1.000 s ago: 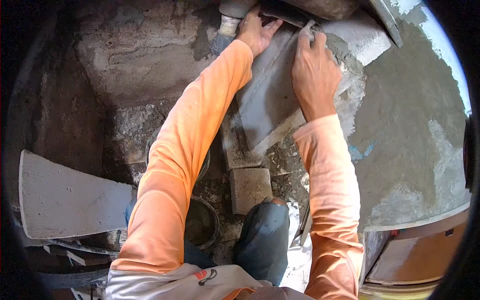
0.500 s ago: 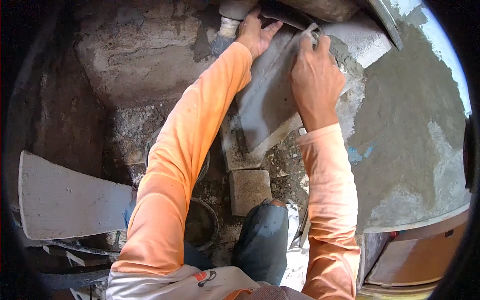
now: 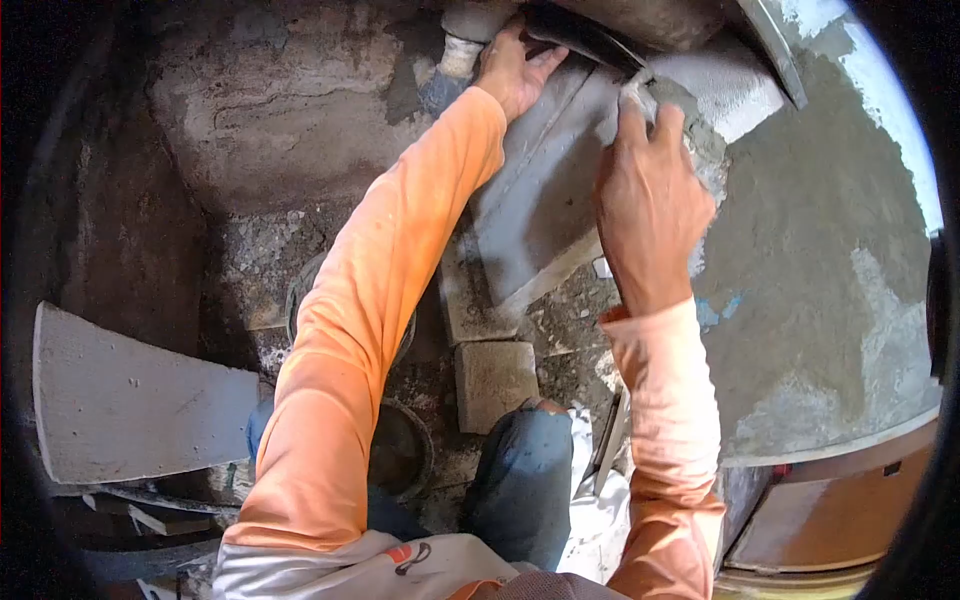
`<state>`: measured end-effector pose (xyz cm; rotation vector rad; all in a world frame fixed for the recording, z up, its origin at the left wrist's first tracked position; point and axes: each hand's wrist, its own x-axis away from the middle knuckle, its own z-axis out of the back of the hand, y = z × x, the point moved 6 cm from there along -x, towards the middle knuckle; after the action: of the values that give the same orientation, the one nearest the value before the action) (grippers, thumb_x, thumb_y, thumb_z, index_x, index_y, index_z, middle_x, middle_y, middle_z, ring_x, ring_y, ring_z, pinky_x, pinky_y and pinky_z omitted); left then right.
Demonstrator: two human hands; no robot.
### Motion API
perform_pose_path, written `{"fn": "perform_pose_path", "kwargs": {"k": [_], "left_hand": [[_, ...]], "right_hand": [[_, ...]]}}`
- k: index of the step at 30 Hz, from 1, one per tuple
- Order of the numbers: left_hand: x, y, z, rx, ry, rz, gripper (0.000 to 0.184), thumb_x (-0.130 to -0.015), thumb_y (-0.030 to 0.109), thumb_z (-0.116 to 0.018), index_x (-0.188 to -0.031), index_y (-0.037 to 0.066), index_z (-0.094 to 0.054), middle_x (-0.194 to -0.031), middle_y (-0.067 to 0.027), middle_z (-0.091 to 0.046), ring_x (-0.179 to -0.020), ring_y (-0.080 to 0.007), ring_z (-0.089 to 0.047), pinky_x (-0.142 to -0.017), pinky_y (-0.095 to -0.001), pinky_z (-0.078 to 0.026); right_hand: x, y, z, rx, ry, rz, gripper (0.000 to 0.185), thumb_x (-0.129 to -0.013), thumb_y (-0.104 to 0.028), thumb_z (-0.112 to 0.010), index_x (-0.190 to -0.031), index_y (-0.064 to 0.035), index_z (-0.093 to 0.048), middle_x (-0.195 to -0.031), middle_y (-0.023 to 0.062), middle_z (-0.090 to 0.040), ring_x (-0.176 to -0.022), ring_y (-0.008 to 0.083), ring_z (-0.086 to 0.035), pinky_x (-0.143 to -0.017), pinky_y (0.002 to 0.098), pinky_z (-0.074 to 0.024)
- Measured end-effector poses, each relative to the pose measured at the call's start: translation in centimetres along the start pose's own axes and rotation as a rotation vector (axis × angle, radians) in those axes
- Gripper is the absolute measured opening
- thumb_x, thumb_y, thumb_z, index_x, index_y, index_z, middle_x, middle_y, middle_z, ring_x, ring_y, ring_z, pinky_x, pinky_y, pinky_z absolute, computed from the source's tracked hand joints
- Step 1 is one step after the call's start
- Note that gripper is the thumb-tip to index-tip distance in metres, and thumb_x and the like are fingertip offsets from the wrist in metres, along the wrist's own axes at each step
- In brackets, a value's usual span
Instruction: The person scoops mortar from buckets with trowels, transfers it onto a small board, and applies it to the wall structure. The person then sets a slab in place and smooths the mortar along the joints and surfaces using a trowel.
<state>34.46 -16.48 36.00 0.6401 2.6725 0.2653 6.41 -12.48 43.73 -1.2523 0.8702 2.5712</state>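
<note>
At the top, my left hand reaches beside a pipe with a white collar, its thumb spread away from the fingers. Its fingertips are at the end of a dark curved piece with a thin bright edge; whether they grip it is unclear. My right hand is closed in a pinch on a small pale, smeared piece at the far tip of that bright edge. What kind of thing this is does not show. Between and below my hands leans a long pale slab.
A pale block lies near my knee. Buckets stand under my left arm. To the left is a wide light panel. A cement-smeared surface fills the right side, with a brown cabinet below. Rubble covers the floor.
My right hand has moved back toward me and slightly right, still pinched. More of the dark curved piece and its bright edge shows. My left hand has barely moved.
</note>
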Motion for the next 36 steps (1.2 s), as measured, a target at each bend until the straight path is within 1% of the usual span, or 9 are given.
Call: {"fn": "perform_pose_path", "kwargs": {"k": [3, 5, 7, 13, 15, 24, 27, 31, 36], "left_hand": [[0.2, 0.0, 0.2, 0.09, -0.024, -0.009, 0.031, -0.108, 0.023, -0.045, -0.137, 0.018, -0.058, -0.132, -0.002, -0.062, -0.123, -0.029, -0.057, -0.093, -0.042, -0.057], [0.1, 0.3, -0.3, 0.103, -0.065, -0.039, 0.031, -0.108, 0.02, -0.047, -0.136, 0.012, -0.056, -0.131, -0.0086, -0.061, -0.118, -0.0296, -0.061, -0.092, -0.0419, -0.06], [0.1, -0.4, 0.1, 0.117, 0.021, -0.08, 0.032, -0.107, 0.019, -0.05, -0.137, 0.008, -0.053, -0.133, -0.0111, -0.057, -0.125, -0.0354, -0.056, -0.103, -0.0582, -0.054], [1.2, 0.2, -1.1, 0.107, -0.007, -0.074, 0.033, -0.108, 0.022, -0.046, -0.136, 0.006, -0.054, -0.129, -0.0112, -0.06, -0.123, -0.0366, -0.058, -0.101, -0.0532, -0.056], [2.0, 0.4, -0.8, 0.102, 0.057, -0.061, 0.032, -0.108, 0.023, -0.047, -0.134, 0.005, -0.057, -0.126, -0.0106, -0.063, -0.12, -0.0354, -0.06, -0.1, -0.05, -0.057], [2.0, 0.4, -0.7, -0.039, 0.088, 0.027, 0.038, -0.104, 0.03, -0.056, -0.134, 0.007, -0.057, -0.125, -0.0116, -0.064, -0.106, -0.0336, -0.067, -0.09, -0.0463, -0.061], [0.0, -0.3, 0.0, 0.164, 0.065, 0.004, 0.04, -0.105, 0.026, -0.057, -0.14, 0.009, -0.051, -0.137, -0.0117, -0.055, -0.117, -0.039, -0.062, -0.087, -0.0501, -0.062], [0.7, 0.0, -0.1, 0.117, 0.034, -0.015, 0.039, -0.105, 0.024, -0.056, -0.142, 0.012, -0.05, -0.144, -0.0096, -0.05, -0.125, -0.0419, -0.056, -0.086, -0.05, -0.063], [2.2, 0.8, -1.5, 0.06, 0.103, -0.08, 0.028, -0.11, 0.019, -0.045, -0.132, 0.005, -0.055, -0.128, -0.0154, -0.062, -0.12, -0.0297, -0.061, -0.099, -0.0492, -0.059]], "right_hand": [[1.4, 0.0, 0.8, 0.042, -0.052, -0.02, 0.026, -0.089, -0.012, -0.06, -0.113, -0.005, -0.066, -0.106, 0.0113, -0.06, -0.078, 0.0286, -0.071, -0.057, 0.0411, -0.0588], [1.0, 0.1, 2.1, 0.016, 0.0, -0.027, 0.028, -0.089, -0.012, -0.061, -0.115, -0.0056, -0.066, -0.105, 0.0104, -0.06, -0.076, 0.0266, -0.071, -0.057, 0.0396, -0.0592], [1.5, -0.2, 2.4, 0.018, -0.005, -0.036, 0.03, -0.089, -0.013, -0.061, -0.118, -0.006, -0.065, -0.103, 0.0095, -0.06, -0.074, 0.0258, -0.07, -0.057, 0.039, -0.0593], [-0.3, -2.7, -1.5, -0.062, 0.02, 0.072, 0.031, -0.091, -0.014, -0.06, -0.121, -0.0056, -0.064, -0.097, 0.0104, -0.059, -0.073, 0.0256, -0.071, -0.057, 0.0404, -0.0594], [-2.7, -3.2, -3.7, -0.25, -0.044, 0.013, 0.032, -0.092, -0.02, -0.063, -0.122, -0.0081, -0.063, -0.108, 0.0157, -0.06, -0.079, 0.0356, -0.073, -0.061, 0.0473, -0.0583], [-6.1, -3.7, -5.8, -0.203, -0.08, -0.076, 0.026, -0.095, -0.019, -0.056, -0.111, -0.0017, -0.066, -0.116, 0.0184, -0.062, -0.086, 0.041, -0.074, -0.069, 0.0508, -0.0603], [-5.5, -1.7, -4.1, -0.121, -0.04, -0.086, 0.021, -0.093, -0.019, -0.06, -0.092, -0.0015, -0.072, -0.107, 0.0158, -0.064, -0.084, 0.0334, -0.075, -0.069, 0.0467, -0.0612], [-2.5, -0.7, -2.1, -0.046, -0.048, -0.092, 0.018, -0.094, -0.017, -0.058, -0.103, -0.0048, -0.068, -0.106, 0.0144, -0.061, -0.081, 0.0334, -0.074, -0.062, 0.0448, -0.0606], [0.2, 0.6, 1.8, 0.052, -0.075, -0.016, 0.024, -0.093, -0.012, -0.056, -0.114, -0.005, -0.065, -0.105, 0.013, -0.059, -0.08, 0.0314, -0.073, -0.058, 0.0425, -0.06]]}}
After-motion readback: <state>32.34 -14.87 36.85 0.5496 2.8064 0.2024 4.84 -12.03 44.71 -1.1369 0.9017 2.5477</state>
